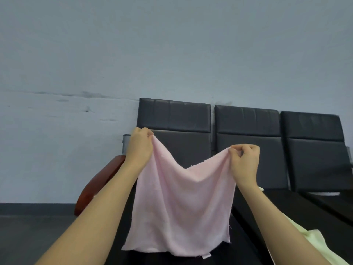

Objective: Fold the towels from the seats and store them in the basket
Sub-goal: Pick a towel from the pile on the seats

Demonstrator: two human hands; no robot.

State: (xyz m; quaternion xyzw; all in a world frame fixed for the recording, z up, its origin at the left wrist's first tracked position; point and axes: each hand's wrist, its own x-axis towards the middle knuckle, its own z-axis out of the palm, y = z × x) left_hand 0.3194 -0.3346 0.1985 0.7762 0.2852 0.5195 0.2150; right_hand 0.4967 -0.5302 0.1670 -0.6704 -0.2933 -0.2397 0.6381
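Note:
A pink towel (179, 203) hangs spread out in the air in front of the black seats. My left hand (140, 146) pinches its upper left corner, and my right hand (245, 161) pinches its upper right corner. The top edge sags between the two hands and the lower edge dangles over the leftmost seat. A pale yellow-green towel (313, 243) lies on the middle seat at the lower right, partly behind my right forearm. No basket is in view.
A row of three black padded seats (248, 119) stands against a grey wall. A reddish-brown wooden armrest (99, 184) sticks out at the left end of the row. Dark floor lies to the left.

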